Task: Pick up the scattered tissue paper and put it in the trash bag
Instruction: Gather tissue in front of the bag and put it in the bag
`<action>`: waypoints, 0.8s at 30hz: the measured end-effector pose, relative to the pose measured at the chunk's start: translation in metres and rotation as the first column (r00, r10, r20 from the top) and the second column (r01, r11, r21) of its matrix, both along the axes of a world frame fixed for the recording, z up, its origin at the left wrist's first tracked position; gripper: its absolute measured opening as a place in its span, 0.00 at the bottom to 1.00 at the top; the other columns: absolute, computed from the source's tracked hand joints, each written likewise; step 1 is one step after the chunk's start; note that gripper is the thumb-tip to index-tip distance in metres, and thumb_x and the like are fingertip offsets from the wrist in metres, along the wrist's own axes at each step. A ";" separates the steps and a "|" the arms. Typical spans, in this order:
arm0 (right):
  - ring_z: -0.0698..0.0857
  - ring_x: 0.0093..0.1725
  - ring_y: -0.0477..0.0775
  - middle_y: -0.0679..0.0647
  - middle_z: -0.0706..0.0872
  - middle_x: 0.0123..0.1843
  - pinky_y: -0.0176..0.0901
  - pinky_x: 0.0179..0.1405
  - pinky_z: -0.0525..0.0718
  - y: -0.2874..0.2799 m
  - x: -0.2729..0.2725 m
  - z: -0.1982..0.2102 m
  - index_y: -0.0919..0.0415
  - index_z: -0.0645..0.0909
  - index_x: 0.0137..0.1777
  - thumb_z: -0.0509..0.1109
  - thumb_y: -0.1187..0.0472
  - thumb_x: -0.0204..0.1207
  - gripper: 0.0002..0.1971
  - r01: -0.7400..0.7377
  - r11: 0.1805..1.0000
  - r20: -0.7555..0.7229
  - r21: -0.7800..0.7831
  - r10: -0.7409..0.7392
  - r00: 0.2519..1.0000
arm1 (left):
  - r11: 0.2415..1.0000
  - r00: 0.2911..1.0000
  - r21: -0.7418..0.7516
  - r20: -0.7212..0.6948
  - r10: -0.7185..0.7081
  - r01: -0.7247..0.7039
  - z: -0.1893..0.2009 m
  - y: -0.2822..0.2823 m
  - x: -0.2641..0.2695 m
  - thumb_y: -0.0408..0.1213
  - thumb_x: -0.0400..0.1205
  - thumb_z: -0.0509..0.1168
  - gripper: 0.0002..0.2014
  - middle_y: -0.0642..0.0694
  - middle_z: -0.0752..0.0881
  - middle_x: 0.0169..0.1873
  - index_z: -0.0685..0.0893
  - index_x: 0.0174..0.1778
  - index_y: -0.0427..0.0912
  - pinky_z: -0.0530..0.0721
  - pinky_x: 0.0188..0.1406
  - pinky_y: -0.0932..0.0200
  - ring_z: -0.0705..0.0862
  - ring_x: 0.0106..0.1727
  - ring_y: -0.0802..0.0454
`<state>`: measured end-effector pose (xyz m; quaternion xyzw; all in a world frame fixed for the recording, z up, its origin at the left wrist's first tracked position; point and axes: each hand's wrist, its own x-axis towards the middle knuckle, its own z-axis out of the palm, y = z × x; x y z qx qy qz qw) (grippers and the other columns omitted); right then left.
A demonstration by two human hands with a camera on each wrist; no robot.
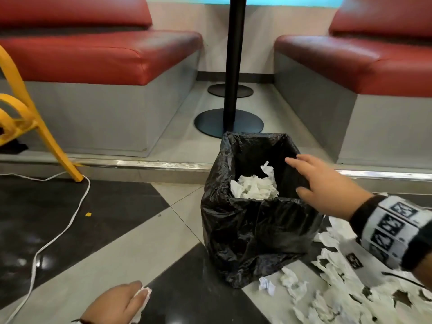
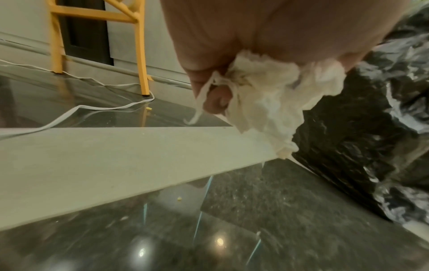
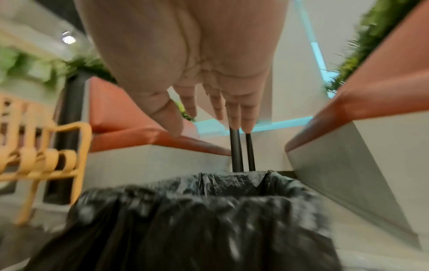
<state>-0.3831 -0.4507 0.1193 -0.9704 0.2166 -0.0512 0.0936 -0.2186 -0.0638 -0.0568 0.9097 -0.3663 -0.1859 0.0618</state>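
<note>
A black trash bag (image 1: 252,230) stands open on the floor with crumpled white tissue (image 1: 254,187) inside. My right hand (image 1: 318,183) hovers over its right rim, fingers straight and spread, holding nothing; the right wrist view shows the same hand (image 3: 209,113) above the bag (image 3: 185,220). My left hand (image 1: 121,302) is low at the bottom edge and grips a wad of tissue (image 1: 143,298). In the left wrist view the fingers (image 2: 218,99) curl round the wad (image 2: 274,102). Several torn tissue pieces (image 1: 327,288) lie on the floor right of the bag.
Two red benches (image 1: 98,52) (image 1: 364,64) flank a black table pole (image 1: 233,61) with a round base behind the bag. A yellow chair (image 1: 28,118) stands at the left, and a white cable (image 1: 58,235) trails across the tiled floor.
</note>
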 end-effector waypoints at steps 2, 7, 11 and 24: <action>0.65 0.79 0.54 0.52 0.56 0.83 0.42 0.77 0.64 0.007 -0.029 -0.011 0.45 0.58 0.80 0.65 0.62 0.75 0.34 -0.049 0.998 -0.060 -0.048 0.046 0.997 | 0.997 0.997 -0.048 0.029 0.069 -0.067 0.007 -0.011 0.001 0.65 0.80 0.44 0.21 0.54 0.85 0.61 0.76 0.53 0.58 0.70 0.69 0.58 0.81 0.66 0.54; 0.67 0.76 0.47 0.44 0.54 0.83 0.37 0.72 0.68 0.014 -0.086 -0.025 0.38 0.61 0.76 0.63 0.54 0.77 0.29 -0.030 0.998 -0.201 -0.052 0.019 0.979 | 0.925 0.968 -0.287 -0.114 0.223 -0.247 0.038 -0.053 0.005 0.42 0.83 0.59 0.08 0.46 0.86 0.35 0.78 0.40 0.46 0.81 0.45 0.53 0.85 0.41 0.49; 0.71 0.69 0.41 0.42 0.57 0.80 0.33 0.68 0.71 0.000 -0.103 -0.018 0.38 0.67 0.71 0.65 0.55 0.76 0.24 -0.027 0.998 -0.153 -0.064 0.017 0.988 | 0.837 0.987 -0.524 -0.111 0.120 -0.160 0.093 -0.092 0.011 0.37 0.81 0.59 0.08 0.44 0.83 0.34 0.79 0.37 0.47 0.80 0.39 0.51 0.82 0.38 0.47; 0.69 0.75 0.51 0.49 0.61 0.80 0.40 0.70 0.70 -0.046 -0.128 -0.034 0.43 0.71 0.70 0.68 0.55 0.76 0.23 0.101 0.994 -0.118 -0.048 -0.106 0.987 | 0.510 0.964 -0.827 0.266 -0.013 0.236 0.199 -0.194 -0.051 0.45 0.81 0.53 0.09 0.58 0.78 0.39 0.74 0.53 0.50 0.70 0.37 0.77 0.76 0.39 0.62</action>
